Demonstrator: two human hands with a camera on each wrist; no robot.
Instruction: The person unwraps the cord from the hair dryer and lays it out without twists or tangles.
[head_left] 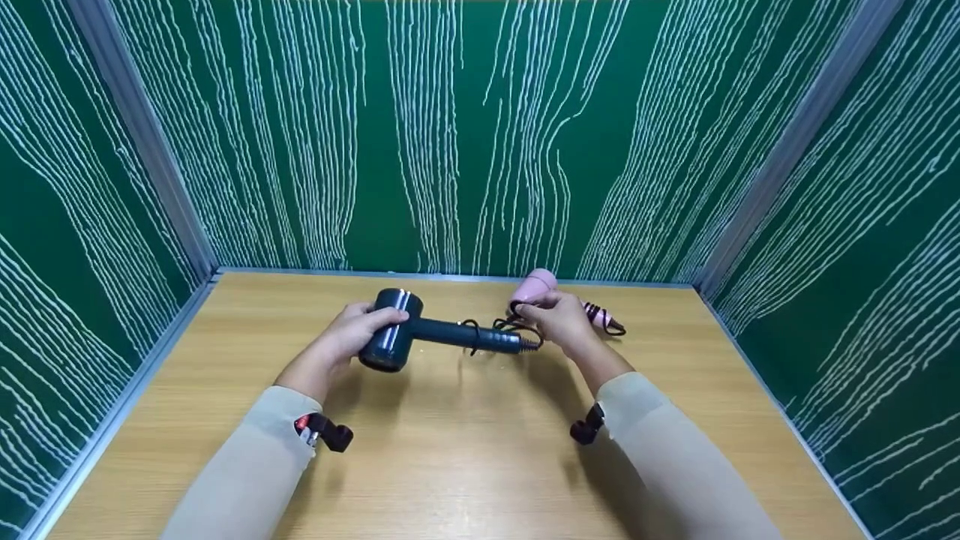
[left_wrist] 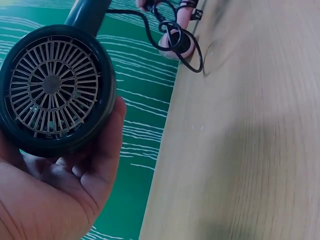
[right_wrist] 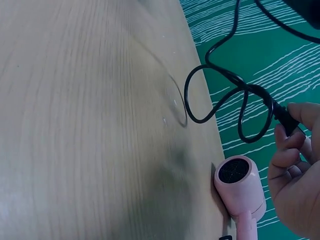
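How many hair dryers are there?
2: a dark hair dryer in the left hand, and a pink hair dryer on the table, just beyond the right hand.

The head view faces forward and down; close wrist views share the cord (right_wrist: 257, 90).

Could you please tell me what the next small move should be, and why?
Probably the right hand should gently draw the end of the black cord outward to loosen it, since the cord hangs in crossing loops from the dark hair dryer, which the left hand holds by its barrel.
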